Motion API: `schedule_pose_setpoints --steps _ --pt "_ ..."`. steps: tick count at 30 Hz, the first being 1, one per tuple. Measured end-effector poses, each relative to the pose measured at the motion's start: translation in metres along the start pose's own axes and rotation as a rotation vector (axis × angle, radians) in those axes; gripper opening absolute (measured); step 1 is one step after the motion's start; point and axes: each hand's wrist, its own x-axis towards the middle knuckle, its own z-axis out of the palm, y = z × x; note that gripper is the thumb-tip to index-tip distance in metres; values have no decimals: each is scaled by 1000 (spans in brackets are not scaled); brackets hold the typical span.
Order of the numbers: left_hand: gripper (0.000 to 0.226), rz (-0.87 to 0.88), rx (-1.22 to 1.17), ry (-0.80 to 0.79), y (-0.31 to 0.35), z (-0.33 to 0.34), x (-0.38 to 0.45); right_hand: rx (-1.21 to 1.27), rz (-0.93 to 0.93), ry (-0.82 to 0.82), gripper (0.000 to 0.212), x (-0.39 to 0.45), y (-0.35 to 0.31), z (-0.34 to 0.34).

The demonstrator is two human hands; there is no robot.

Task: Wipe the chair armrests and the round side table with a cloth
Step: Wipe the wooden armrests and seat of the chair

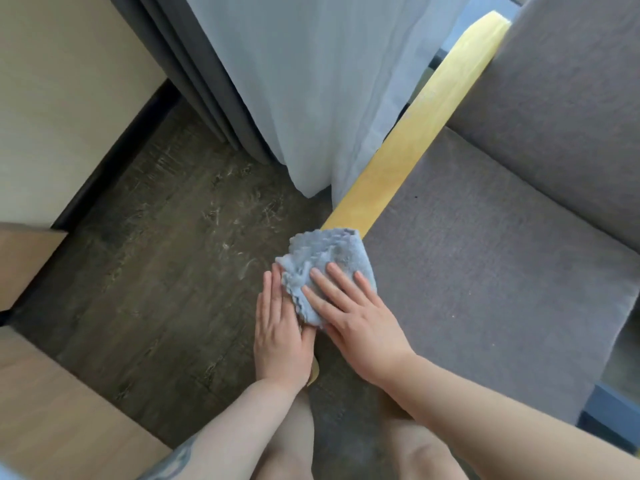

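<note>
Lower middle of frame: right hand (349, 313) lies flat pressing the cloth (323, 268) onto the wooden armrest (412, 143) for wiping pressure, left hand (282, 327) flat too, seemingly steadying its edge.

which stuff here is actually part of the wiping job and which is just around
Part of the job:
- blue cloth, lying on the armrest
- wooden armrest of the chair
- left hand, flat at the cloth's edge
- right hand, fingers flat on the cloth

Just around:
- grey seat cushion
- white sheer curtain
- dark grey curtain
- wood floor
</note>
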Motion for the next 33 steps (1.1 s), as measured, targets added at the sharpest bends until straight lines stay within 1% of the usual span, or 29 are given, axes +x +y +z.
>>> schedule_pose_setpoints --steps 2,4,5,6,7,8,9,10,13,14,15,18,19,21,22,23,25,26,28,30,31,33 --pt "74 -63 -43 23 -6 2 -5 0 -119 -55 52 7 -6 2" --pt "79 -100 -62 6 -6 -1 -5 -45 -169 -82 52 22 8 -6" --pt "79 -79 -64 -9 -4 -3 -4 -60 -131 -68 52 24 16 -10" --pt "80 -41 -57 -26 -3 -4 -3 -56 -39 -47 53 21 21 -14" --pt "83 -9 -61 -44 -1 -6 -3 -47 52 -21 55 14 21 -15" --pt "89 5 -80 -56 -1 -6 -4 -39 94 -9 56 6 15 -14" --pt "94 -4 -111 -58 -1 -6 -6 -35 75 -9 57 -1 5 -9" --pt "97 -36 -147 -51 -2 -5 -8 -35 18 -38 57 -5 -7 -3" --pt "95 -168 -178 -21 -12 -4 -13 -64 -176 -88 59 14 -16 2" --pt "94 -187 -157 -25 -14 -6 -13 -91 -198 -90 60 26 -11 -1" --pt "93 -181 -133 -42 -15 -8 -11 -101 -170 -78 60 34 -4 -5" --pt "96 -104 -106 -95 -9 -12 -2 -19 114 5 57 21 -2 -10" --pt "92 -98 -117 -100 -5 -11 0 2 162 28 54 10 -10 -6" --pt "74 -129 -128 -77 0 -5 2 28 125 20 50 -5 -31 5" --pt "70 -162 -127 -57 1 -1 1 35 84 -9 51 -4 -35 8" --pt "71 -191 -130 -42 1 2 0 32 29 -46 51 1 -33 7" --pt "83 -231 -142 -41 1 2 -2 -1 -61 -101 53 20 -15 -3" --pt "93 -246 -137 -60 4 -1 -1 -5 -57 -97 54 26 -4 -10" --pt "104 -234 -105 -71 9 -6 -1 23 73 -33 54 25 10 -18" --pt "106 -202 -60 -52 14 -8 2 39 175 10 53 13 5 -17" --pt "105 -194 -42 -53 16 -7 5 43 173 4 53 7 -3 -13" --pt "101 -188 -4 -68 17 -4 10 56 75 -38 54 4 -12 -6"
